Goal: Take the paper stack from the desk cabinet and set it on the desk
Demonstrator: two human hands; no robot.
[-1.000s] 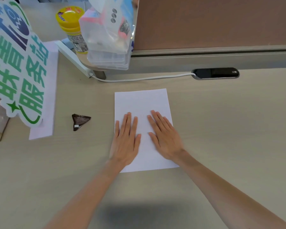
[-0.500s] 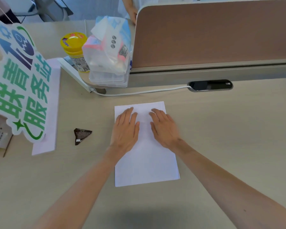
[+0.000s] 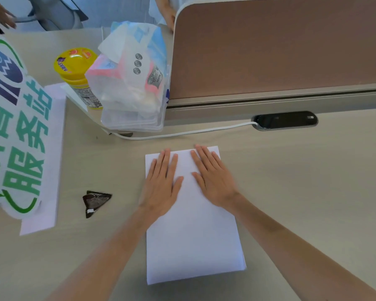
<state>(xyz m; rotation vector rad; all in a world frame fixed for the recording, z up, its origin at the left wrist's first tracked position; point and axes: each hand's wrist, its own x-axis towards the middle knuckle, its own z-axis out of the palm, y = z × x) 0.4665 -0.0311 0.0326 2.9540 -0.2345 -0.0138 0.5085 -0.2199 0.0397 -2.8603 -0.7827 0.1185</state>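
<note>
Fingers (image 3: 167, 164) of both hands lie flat and spread — grasping nothing — on the paper stack (image 3: 193, 242). Left hand (image 3: 161, 185) and right hand (image 3: 213, 181) press its far half; the desk (image 3: 302, 192) lies beneath.

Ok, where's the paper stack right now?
In the head view the paper stack lies flat on the desk, centre frame, under the left hand and right hand, right of a dark wrapper.
</note>
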